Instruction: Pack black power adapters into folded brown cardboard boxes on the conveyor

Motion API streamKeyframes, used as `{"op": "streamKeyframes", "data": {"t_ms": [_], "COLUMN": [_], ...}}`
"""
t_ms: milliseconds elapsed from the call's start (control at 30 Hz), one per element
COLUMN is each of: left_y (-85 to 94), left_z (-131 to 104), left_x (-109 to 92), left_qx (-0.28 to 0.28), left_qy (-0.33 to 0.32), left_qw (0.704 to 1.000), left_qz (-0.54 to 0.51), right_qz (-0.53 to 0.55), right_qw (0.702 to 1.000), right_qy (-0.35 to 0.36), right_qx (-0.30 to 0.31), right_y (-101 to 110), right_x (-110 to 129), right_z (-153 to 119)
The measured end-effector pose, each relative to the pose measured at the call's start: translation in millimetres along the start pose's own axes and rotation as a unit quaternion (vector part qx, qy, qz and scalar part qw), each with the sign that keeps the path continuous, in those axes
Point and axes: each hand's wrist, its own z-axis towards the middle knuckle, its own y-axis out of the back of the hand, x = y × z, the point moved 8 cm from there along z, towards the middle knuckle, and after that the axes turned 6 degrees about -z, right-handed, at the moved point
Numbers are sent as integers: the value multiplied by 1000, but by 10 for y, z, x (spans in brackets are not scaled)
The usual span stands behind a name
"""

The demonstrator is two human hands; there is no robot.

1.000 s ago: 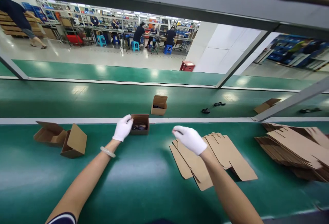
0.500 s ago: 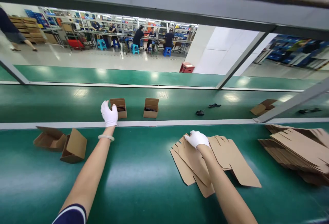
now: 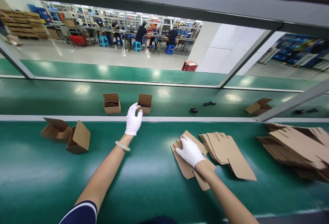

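Note:
My left hand [image 3: 133, 119], in a white glove, is raised over the white ledge with thumb and fingers apart. Its fingertips overlap the near left side of a small open carton [image 3: 145, 109] with something dark inside. Left of that stands a second open carton [image 3: 112, 109], also with dark contents. My right hand [image 3: 190, 151], gloved too, is closed on a flat cardboard blank [image 3: 191, 136] atop a few others on the green surface; its fingertips are partly hidden. Beside it lies a fanned group of blanks [image 3: 231, 153].
Two folded open cartons [image 3: 79, 136] stand at the left. A large stack of blanks [image 3: 295, 148] lies right. On the far green belt [image 3: 174, 104] are small black items [image 3: 194, 110] and another open carton [image 3: 259, 106]. A slanted metal post [image 3: 295, 100] rises at right.
My left hand has moved right, from the left carton to the right one. My right hand has shifted down-left, and a blank beneath it has turned. Belt items have drifted left.

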Motion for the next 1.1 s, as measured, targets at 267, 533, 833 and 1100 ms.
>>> {"op": "streamKeyframes", "data": {"t_ms": [267,533,833,1100], "left_y": [-587,-698,-412,-473], "left_z": [-651,-812,-773,-950], "left_x": [-117,-199,-410,-802], "left_qx": [190,146,157,340], "left_qy": [89,232,231,220], "left_qw": [973,906,874,826], "left_qz": [-95,-323,-398,-393], "right_qz": [79,337,502,432], "right_qw": [967,853,775,802], "right_qy": [-53,65,64,23], "right_qx": [-236,-393,-378,-411], "right_y": [867,1115,1147,1157], "right_x": [-85,475,654,472], "right_z": [-102,-385,-337,-203]}}
